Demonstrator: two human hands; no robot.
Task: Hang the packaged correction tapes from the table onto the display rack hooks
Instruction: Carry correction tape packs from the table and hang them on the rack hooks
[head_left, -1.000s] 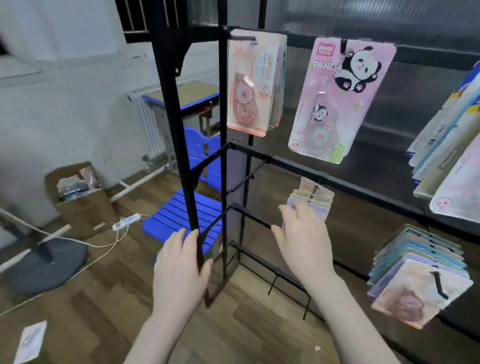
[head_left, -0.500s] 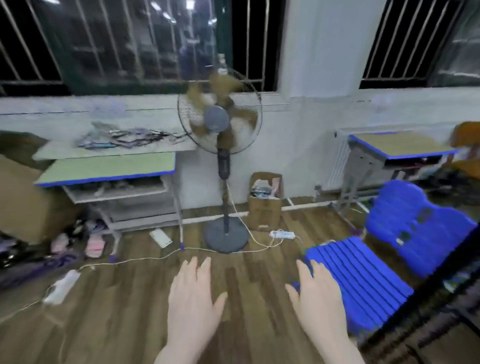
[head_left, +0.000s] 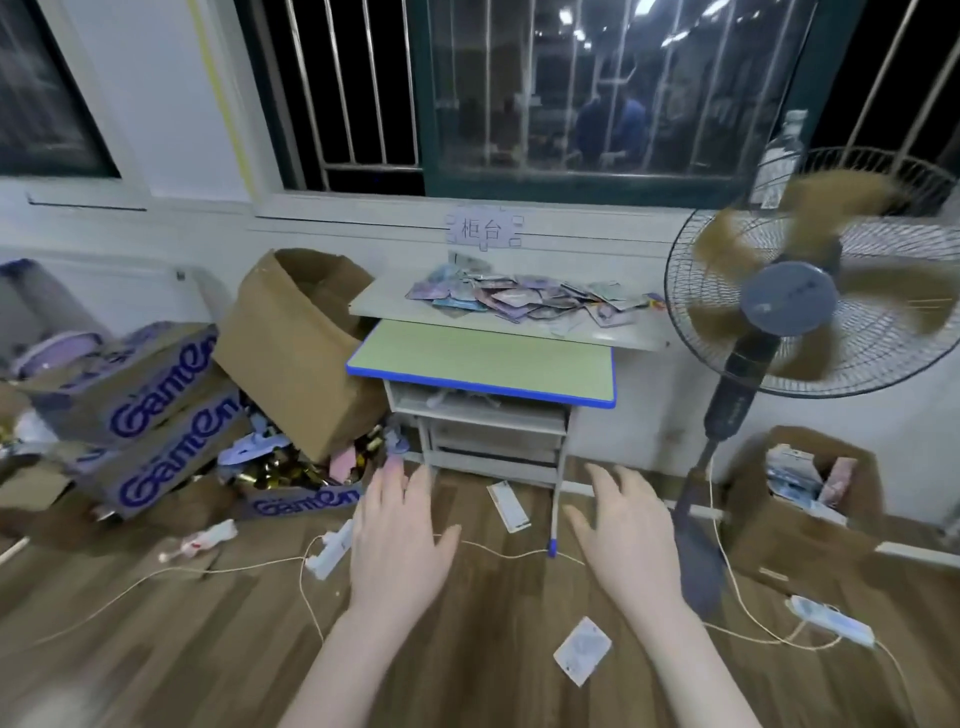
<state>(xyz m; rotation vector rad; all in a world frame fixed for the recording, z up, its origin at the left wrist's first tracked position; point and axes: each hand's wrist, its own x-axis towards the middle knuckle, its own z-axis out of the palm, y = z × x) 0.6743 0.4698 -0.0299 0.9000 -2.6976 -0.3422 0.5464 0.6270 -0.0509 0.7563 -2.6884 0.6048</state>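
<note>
A heap of packaged correction tapes (head_left: 524, 299) lies on a white shelf board (head_left: 389, 306) against the wall, above a green desk with a blue edge (head_left: 483, 364). My left hand (head_left: 397, 540) and my right hand (head_left: 631, 535) are held out in front of me above the wooden floor, fingers spread and holding nothing. Both hands are well short of the desk. The display rack is out of view.
A standing fan (head_left: 795, 306) spins at the right, its base and cord on the floor. Cardboard boxes (head_left: 156, 415) are piled at the left, another box (head_left: 800, 493) sits at the right. Power strips (head_left: 330, 551), cables and loose packets (head_left: 582, 649) litter the floor.
The view has swung left from the display rack, past the blue chair, to the desk with the tapes. My right hand let go of the hung packages; both hands are now empty and spread.
</note>
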